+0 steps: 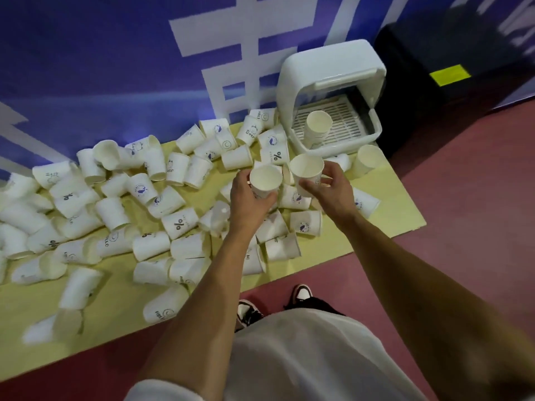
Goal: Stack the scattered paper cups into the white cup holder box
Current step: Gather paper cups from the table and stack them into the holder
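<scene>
Many white paper cups (179,224) lie scattered on a yellow mat (115,311), most on their sides. My left hand (249,198) grips one upright cup (265,179) around its wall. My right hand (333,189) grips a second upright cup (306,169) just to the right of it; the two rims sit close together. The white cup holder box (327,70) stands at the mat's far right corner with its lid raised. A short stack of cups (318,124) stands on the slotted tray inside it.
A blue wall with large white lettering (208,47) rises right behind the mat. A black box (451,65) with a yellow label sits right of the holder. The floor (469,198) is dark red. My shoes (249,311) stand at the mat's near edge.
</scene>
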Available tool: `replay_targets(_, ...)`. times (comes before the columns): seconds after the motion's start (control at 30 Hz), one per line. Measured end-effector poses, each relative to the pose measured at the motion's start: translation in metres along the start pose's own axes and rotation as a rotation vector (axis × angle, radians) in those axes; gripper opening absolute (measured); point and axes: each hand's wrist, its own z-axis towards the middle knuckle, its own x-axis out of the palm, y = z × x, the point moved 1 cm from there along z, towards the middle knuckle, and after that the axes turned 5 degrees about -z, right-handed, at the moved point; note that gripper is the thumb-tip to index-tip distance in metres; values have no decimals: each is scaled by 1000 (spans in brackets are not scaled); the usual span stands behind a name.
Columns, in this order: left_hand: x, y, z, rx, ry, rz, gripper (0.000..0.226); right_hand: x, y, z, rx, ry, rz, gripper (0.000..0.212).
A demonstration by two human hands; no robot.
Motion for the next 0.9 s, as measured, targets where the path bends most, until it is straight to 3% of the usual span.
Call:
replay_targets(0.33,68,-27,44,52,105,6,73,-42,-7,47,36,-175,41,55)
replay_targets(0.67,124,-50,87,-77,-1,95,74,-69,20,162,-126,-59,23,57)
replay_targets(0.9,138,-53,103,-127,-23,94,73,-62,10,191,-172,61,-53,59)
